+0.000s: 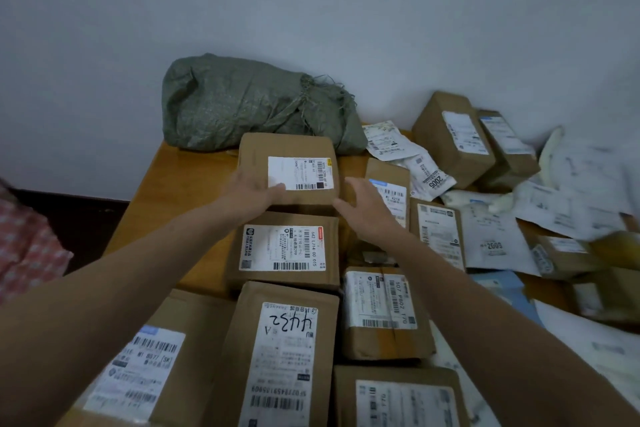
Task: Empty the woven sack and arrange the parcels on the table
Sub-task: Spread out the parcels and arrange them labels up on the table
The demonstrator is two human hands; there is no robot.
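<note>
The green woven sack [242,107] lies tied shut at the far end of the wooden worktop [180,184], against the wall. Just in front of it sits a brown box [287,149]. The left hand [254,196] holds the box's near left edge with the thumb over its white label, while the right hand [363,208] is released, fingers spread, at the near right corner. More labelled boxes [287,246] line up toward the person, and white pouches [429,177] lie scattered to the right.
</note>
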